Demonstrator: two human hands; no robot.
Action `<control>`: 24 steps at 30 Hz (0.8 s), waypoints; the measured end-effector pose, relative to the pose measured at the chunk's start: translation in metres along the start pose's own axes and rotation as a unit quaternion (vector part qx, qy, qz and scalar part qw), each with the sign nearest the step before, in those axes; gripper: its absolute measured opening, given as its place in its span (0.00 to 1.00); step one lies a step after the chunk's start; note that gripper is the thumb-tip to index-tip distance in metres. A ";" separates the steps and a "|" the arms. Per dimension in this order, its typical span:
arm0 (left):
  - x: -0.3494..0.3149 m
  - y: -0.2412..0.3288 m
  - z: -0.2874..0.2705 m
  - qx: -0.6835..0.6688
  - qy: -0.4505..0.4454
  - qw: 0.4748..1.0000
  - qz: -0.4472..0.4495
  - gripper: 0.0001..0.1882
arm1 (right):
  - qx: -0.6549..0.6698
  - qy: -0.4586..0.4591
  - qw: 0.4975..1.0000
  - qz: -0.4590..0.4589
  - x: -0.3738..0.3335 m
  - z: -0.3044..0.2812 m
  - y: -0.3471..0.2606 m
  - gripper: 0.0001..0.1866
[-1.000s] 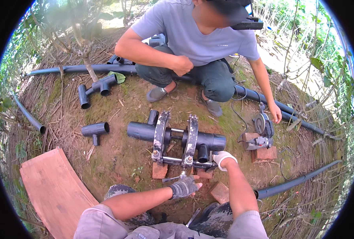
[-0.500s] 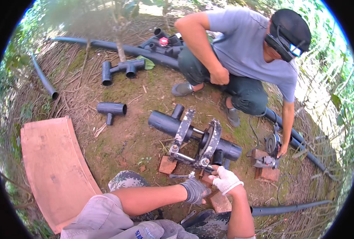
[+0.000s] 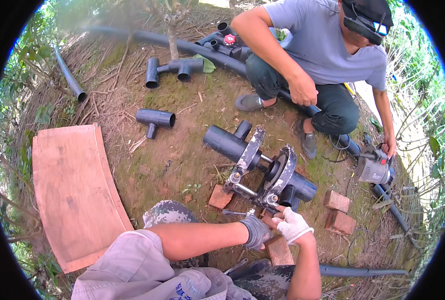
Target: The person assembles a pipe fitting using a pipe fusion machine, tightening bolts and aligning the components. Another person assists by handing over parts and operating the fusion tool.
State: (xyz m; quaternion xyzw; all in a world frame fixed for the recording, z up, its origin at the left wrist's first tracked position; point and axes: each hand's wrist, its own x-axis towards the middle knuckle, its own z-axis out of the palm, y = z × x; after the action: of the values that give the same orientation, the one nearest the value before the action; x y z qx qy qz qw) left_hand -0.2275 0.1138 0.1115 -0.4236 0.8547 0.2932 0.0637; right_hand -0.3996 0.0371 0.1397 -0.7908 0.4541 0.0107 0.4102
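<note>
At lower centre, left hand (image 3: 259, 233) and right hand (image 3: 294, 226), their grip unclear to me, seemingly adjusted the clamp (image 3: 286, 175), which next called for steadiness.

Left hand (image 3: 259, 234): grey knit glove (image 3: 255, 227), ribbed toward the wrist. Right hand (image 3: 290, 224): white glove (image 3: 297, 228). Shirt (image 3: 200, 281): pale grey-beige, short-sleeved; left sleeve (image 3: 130, 252) loose and creased. Dark blue marking (image 3: 181, 292) low on the shirt, partly seen. Trousers (image 3: 167, 214): camouflage, small blocky patches, dark green, grey, off-white. Forearms (image 3: 200, 241) uncovered.
</note>
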 end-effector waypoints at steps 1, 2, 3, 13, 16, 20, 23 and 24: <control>0.002 -0.002 0.003 -0.004 0.013 1.000 0.005 0.25 | -0.007 -0.003 1.000 -0.002 0.002 0.001 0.002 0.29; 0.004 -0.004 0.005 -0.011 0.024 1.000 0.010 0.25 | 0.017 -0.009 1.000 0.025 0.001 0.002 0.005 0.29; 0.006 -0.004 0.006 -0.017 0.036 0.999 0.013 0.25 | 0.002 -0.007 1.000 0.020 0.000 0.001 0.005 0.28; 0.014 -0.011 -0.001 -0.026 0.035 0.999 0.001 0.25 | 0.008 0.003 1.000 0.006 0.005 -0.005 0.005 0.29; 0.056 -0.025 0.043 -0.164 0.064 0.984 -0.018 0.24 | -0.009 0.002 1.000 -0.012 0.011 0.000 -0.008 0.29; 0.062 -0.023 0.039 -0.057 0.211 0.974 0.050 0.28 | 0.092 0.015 0.996 -0.014 0.001 -0.002 0.032 0.27; 0.083 -0.033 0.052 -0.085 0.218 0.972 0.038 0.27 | 0.137 0.003 0.990 -0.027 0.006 0.012 0.026 0.27; 0.058 -0.025 0.033 -0.056 0.183 0.981 0.025 0.26 | 0.133 0.003 0.991 -0.020 0.005 0.008 0.031 0.27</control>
State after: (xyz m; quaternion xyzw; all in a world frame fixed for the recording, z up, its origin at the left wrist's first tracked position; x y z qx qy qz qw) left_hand -0.2495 0.0802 0.0527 -0.4513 0.8446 0.2597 -0.1248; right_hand -0.4162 0.0314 0.1128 -0.7379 0.4369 -0.0600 0.5109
